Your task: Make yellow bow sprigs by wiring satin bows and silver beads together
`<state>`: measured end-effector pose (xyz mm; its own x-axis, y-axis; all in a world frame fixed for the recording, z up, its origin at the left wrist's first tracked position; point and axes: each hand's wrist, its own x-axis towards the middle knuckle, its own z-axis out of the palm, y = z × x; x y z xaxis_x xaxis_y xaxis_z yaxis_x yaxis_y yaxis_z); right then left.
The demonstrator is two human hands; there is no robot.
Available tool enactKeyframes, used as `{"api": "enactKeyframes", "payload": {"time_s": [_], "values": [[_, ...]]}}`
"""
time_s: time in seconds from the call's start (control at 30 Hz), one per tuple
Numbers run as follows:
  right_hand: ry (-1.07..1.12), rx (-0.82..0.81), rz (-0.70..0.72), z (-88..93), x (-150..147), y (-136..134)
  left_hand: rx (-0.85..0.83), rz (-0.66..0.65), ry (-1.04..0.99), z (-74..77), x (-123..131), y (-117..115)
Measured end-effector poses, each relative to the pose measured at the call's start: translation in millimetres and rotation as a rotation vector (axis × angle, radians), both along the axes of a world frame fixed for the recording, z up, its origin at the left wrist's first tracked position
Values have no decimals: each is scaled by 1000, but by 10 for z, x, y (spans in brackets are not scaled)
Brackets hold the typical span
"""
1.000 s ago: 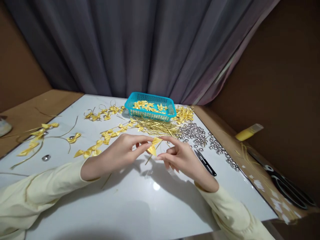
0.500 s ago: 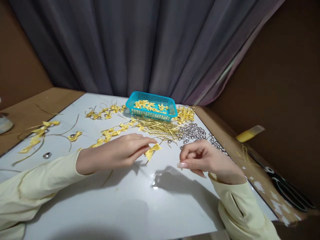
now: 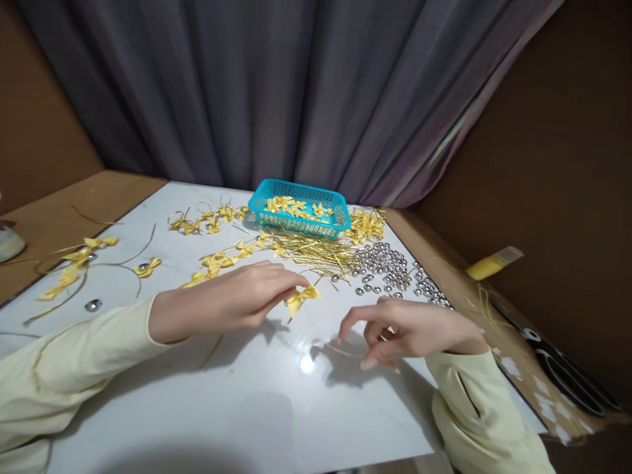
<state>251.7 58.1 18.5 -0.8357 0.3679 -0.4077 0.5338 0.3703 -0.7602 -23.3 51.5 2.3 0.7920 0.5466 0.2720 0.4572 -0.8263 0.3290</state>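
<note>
Pinched between the thumb and fingers of my left hand (image 3: 241, 296) is a yellow ribbon bow (image 3: 302, 299), held above the white tabletop (image 3: 237, 408). My right hand (image 3: 405, 332) is over the table to the right, its index finger and thumb spread apart. A thin, blurred gold tie (image 3: 345, 352) shows just below those fingertips; I cannot tell if it touches them. Behind the hands lie a pile of gold twist ties (image 3: 316, 253) and a heap of small silver bells or beads (image 3: 385, 260).
A turquoise basket (image 3: 257, 207) with yellow bows stands at the back. More bows (image 3: 365, 227) are heaped beside it. Finished-looking bows with ties (image 3: 76, 263) lie at left. Black scissors (image 3: 567, 375) and a yellow tube (image 3: 494, 263) are on the right.
My right hand has lowered slightly and its thumb and index finger have parted. A thin gold tie now shows beneath them. My left hand has barely moved with the bow.
</note>
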Motion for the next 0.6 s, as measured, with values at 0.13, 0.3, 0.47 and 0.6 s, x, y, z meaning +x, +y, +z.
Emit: {"api": "enactKeyframes", "payload": {"time_s": [0.13,0.3,0.47,0.6], "values": [[-38,16,-169,-84,-48,63,21,-42,18,-5,-2,3],[-66,177,-199,-238,-150,124,-15,-59,2,-10,-13,-21],[50,637,-334,-492,-313,263,-316,15,-2,-157,-60,-123],[94,670,-276,-740,-436,407,-487,41,22,-396,-78,-171]]}}
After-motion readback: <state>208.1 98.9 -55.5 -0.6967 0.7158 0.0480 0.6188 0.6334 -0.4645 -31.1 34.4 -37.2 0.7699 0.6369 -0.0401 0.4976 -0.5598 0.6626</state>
